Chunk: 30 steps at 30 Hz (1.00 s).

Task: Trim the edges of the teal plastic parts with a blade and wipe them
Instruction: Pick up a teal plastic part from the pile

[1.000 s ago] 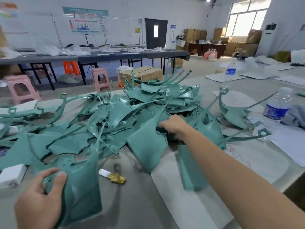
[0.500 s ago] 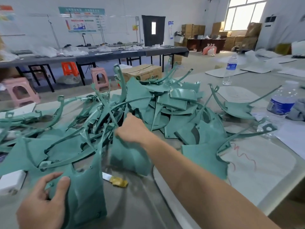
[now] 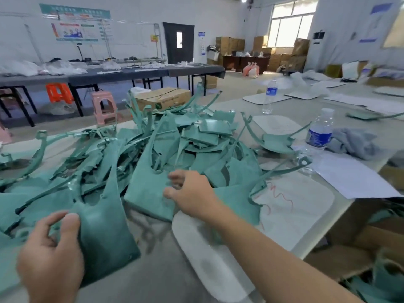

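Leaning over the worktop (image 3: 157, 281), the person grips a teal part (image 3: 102, 232) in the left hand (image 3: 50, 254), thumb pressed on its upper face and fingers tucked beneath, the piece lying just ahead of that hand at the near edge of the heap of teal parts (image 3: 196, 136). The right hand (image 3: 190, 193) reaches across a white pad (image 3: 209, 248) to a teal panel (image 3: 148, 186) directly in front of its fingertips. Its fingers are half curled at the panel's edge, but the blur keeps me from telling whether they pinch it or only touch it. Neither hand holds a blade, and I can't spot one from where I stand, so trimming looks not yet begun and this seems to be the sorting-out of a piece to work on. The trouble I'd expect comes from the tangle. The long hooked arms of the parts interlock beyond the right hand, so a tug on one panel could drag its neighbours along, spill some over the worktop's edge, or sweep into the water bottle (image 3: 320, 130) standing well off to that hand's right beside the grey cloth (image 3: 354, 143). The untrimmed edges look ragged, so a quick pull could scrape the fingers. If a blade lies buried under the heap, a groping hand might find it the hard way.
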Each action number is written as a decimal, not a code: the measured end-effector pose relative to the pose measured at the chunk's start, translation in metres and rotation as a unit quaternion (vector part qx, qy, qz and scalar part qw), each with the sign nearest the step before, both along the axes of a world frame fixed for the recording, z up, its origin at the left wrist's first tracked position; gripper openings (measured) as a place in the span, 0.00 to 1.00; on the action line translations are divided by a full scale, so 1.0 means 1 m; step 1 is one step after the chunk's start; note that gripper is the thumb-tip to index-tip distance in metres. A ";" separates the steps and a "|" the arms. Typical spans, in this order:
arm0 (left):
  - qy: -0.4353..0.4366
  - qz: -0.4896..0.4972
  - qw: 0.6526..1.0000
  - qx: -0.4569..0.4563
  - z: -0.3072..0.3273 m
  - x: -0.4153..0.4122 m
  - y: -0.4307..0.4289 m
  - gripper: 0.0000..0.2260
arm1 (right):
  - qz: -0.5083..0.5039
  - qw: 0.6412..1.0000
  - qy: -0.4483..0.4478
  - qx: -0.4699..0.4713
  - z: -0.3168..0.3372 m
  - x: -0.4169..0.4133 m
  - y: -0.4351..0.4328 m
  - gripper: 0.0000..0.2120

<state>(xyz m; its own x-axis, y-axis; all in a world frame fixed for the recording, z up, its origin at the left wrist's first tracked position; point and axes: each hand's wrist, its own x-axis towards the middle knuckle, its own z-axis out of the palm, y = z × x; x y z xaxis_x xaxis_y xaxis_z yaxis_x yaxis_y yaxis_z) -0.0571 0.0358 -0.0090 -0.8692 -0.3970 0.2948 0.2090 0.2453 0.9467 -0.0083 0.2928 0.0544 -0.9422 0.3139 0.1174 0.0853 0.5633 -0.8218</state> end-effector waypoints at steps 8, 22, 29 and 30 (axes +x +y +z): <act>0.047 -0.121 0.982 -0.140 0.024 0.049 0.126 0.15 | -0.054 0.906 -0.034 -0.418 -0.004 0.078 0.006 0.12; 0.045 -0.277 0.954 -0.102 0.056 0.117 0.265 0.07 | -0.476 0.788 0.225 -0.319 0.055 0.205 0.325 0.11; 0.000 -0.288 0.955 -0.066 0.016 0.098 0.359 0.08 | -0.453 0.859 0.085 -0.222 0.009 0.175 0.439 0.42; 0.007 -0.291 0.955 -0.059 0.011 0.090 0.366 0.09 | -0.452 0.869 0.064 -0.191 0.010 0.167 0.452 0.45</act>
